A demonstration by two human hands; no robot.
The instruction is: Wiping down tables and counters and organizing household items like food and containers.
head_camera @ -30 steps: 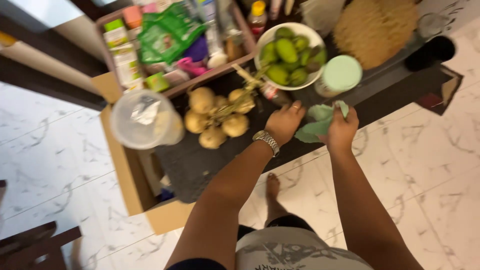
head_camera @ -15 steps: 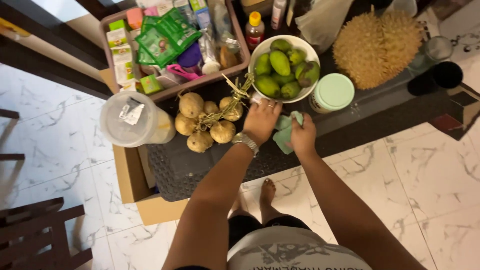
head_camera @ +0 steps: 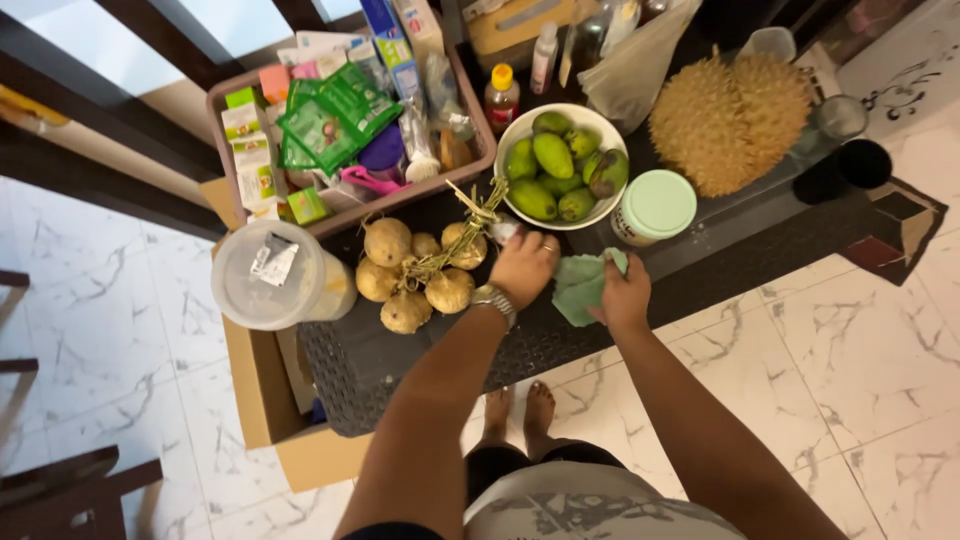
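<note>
- Right hand (head_camera: 625, 298) grips a pale green cloth (head_camera: 578, 285), pressed flat on the dark table top (head_camera: 440, 345) near its front edge.
- Left hand (head_camera: 522, 266) rests just beside the cloth, by the white bowl of green mangoes (head_camera: 560, 166); whether it clasps anything, I cannot tell.
- Judgement: wiping in progress; the surface under the tied bunch of brown round roots (head_camera: 415, 265), clear lidded tub (head_camera: 275, 275) and green-lidded jar (head_camera: 652, 208) remains unreached.
</note>
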